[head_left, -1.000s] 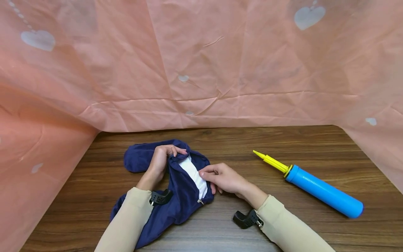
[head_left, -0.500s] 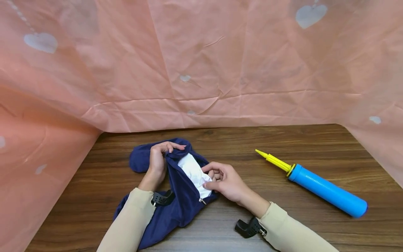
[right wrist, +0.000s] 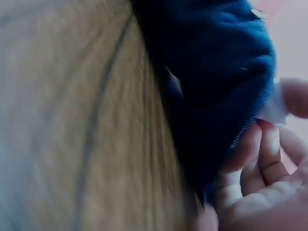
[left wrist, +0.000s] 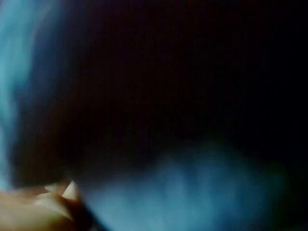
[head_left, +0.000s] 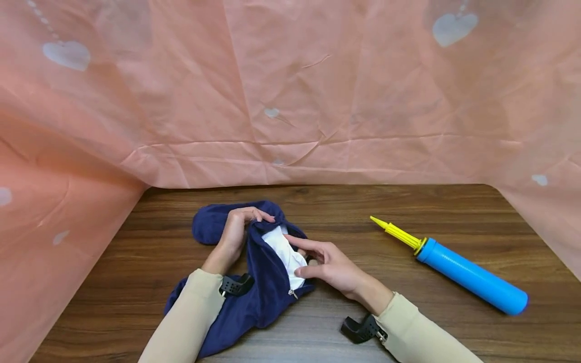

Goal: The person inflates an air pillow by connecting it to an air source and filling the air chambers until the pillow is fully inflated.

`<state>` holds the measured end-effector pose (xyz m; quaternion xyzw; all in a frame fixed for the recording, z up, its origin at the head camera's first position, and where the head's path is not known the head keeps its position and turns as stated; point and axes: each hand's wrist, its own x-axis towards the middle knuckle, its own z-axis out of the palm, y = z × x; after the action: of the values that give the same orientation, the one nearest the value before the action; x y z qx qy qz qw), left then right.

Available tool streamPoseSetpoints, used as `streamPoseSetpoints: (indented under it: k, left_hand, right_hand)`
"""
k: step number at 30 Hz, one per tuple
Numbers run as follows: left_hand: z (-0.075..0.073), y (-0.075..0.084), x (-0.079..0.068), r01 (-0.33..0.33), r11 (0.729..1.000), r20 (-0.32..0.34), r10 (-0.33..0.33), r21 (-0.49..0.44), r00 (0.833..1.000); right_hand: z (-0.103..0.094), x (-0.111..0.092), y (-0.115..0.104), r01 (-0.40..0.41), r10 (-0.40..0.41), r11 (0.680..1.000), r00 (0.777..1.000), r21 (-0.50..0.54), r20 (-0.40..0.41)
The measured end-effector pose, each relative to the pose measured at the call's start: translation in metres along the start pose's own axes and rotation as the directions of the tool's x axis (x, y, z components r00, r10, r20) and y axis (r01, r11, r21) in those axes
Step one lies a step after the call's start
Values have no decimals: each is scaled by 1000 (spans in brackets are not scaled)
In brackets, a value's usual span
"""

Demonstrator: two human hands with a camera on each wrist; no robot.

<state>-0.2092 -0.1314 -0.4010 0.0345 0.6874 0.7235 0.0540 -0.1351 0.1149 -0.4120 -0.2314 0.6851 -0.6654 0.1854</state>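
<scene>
A navy U-shaped fabric cover, like a neck pillow's, lies on the table with its zip open. White inner material shows in the opening, above the zip slider. My left hand grips the far left edge of the opening. At the right edge, the thumb and fingers of my right hand hold the white material. In the right wrist view, curled fingers sit against the zip teeth. Dark blur fills most of the left wrist view, with a little skin at lower left.
A blue hand pump with a yellow nozzle lies on the right of the wooden table. Pink cloth with white hearts hangs along the back and both sides.
My right thumb has moved from the cover's edge onto the white material, and the fingers have spread wider. More white shows in the opening. The left hand keeps its hold on the edge.
</scene>
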Motion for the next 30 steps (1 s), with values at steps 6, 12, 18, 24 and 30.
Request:
streamPoseSetpoints:
  k: [6,12,18,24,30]
  left_hand:
    - [2,4,-3,-34,937,67,12,347,998]
    - [-9,2,-3,-45,932,174,-20,360,985]
    - [-13,2,-2,-88,911,247,-15,402,969]
    - [-18,0,-3,-121,910,311,-9,395,950]
    - [-23,-1,-4,-52,948,314,-52,313,948]
  right_hand:
    - [3,0,1,65,-72,993,995,101,66]
    - [-2,0,4,35,-66,974,990,225,128]
    - [-3,0,4,-27,2,985,989,168,151]
    - [-1,2,3,-43,40,998,996,46,75]
    - [0,3,3,-74,74,997,997,-39,11]
